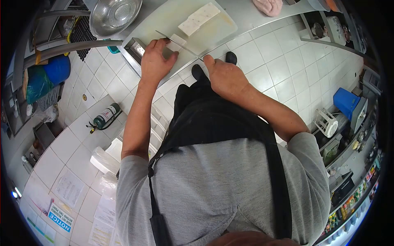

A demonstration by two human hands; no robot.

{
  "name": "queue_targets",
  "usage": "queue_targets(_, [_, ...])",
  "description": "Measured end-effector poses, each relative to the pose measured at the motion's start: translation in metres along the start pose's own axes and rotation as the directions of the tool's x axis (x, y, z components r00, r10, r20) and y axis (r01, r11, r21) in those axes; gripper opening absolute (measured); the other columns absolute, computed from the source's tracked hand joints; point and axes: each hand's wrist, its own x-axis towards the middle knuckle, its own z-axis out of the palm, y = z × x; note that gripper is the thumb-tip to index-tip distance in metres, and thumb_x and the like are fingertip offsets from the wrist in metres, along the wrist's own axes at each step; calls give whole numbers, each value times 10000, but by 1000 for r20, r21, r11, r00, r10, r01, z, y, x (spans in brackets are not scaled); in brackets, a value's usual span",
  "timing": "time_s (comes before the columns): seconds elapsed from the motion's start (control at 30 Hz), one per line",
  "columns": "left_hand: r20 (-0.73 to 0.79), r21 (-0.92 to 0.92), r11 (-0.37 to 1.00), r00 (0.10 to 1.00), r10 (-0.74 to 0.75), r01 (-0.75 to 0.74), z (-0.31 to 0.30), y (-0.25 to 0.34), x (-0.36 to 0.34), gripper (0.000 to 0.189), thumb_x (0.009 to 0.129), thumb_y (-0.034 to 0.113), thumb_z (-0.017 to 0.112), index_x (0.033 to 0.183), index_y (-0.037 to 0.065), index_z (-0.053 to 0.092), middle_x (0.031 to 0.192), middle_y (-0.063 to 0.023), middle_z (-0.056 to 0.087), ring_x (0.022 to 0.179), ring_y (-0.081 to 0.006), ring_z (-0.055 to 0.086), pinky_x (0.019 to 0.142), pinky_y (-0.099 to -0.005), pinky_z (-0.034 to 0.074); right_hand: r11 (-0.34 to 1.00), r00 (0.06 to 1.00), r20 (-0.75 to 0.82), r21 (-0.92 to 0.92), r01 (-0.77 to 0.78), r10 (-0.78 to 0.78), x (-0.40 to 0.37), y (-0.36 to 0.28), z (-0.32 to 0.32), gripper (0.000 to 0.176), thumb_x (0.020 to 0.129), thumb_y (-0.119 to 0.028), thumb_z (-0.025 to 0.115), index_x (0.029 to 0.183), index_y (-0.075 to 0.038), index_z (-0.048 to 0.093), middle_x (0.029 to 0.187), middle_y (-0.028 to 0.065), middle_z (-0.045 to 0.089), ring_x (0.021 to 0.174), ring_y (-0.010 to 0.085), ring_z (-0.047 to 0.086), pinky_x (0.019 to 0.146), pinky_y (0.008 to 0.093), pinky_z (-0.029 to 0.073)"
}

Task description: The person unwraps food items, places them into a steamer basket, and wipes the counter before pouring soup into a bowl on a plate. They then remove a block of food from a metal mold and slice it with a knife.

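My right hand (228, 78) is wrapped round the handle of a knife (180, 44), its blade reaching left across the cutting board (158, 18). Under the blade lies a small piece of a white block (178, 39). My left hand (158, 61) is closed, its curled fingers steadying the white piece on the near side of the blade; the fingers partly hide it. Farther back on the board rests a larger white block (199, 19) with faint reddish specks. Beside my left hand sits a rectangular metal pan (135, 48).
A metal colander (117, 16) stands on the counter to the left of the board. A pink cloth (269, 6) lies at the back right. On the floor side are a green fire extinguisher (106, 117), a blue bin (346, 101) and a white stool (327, 124).
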Motion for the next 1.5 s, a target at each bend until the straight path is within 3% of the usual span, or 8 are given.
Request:
queue_targets(1.2, [-32,-22,1000,999,5,-6,3,-7,11,425,813,258,816,1175,61,716,1128,-154,692,1049,-385,687,907,-481,573,999,1000,-16,-31,-21,21,11,-1,2,257,923,-65,567,1155,28,507,847,204,678,733,367,733,633,436,602])
queue_targets(1.5, [-20,-33,999,1000,-7,6,5,-11,11,366,880,261,776,1174,53,711,1154,-143,697,1020,-339,706,868,-446,564,999,999,17,-15,-43,43,18,8,21,245,946,-66,536,1169,33,515,855,221,692,758,378,735,670,457,609])
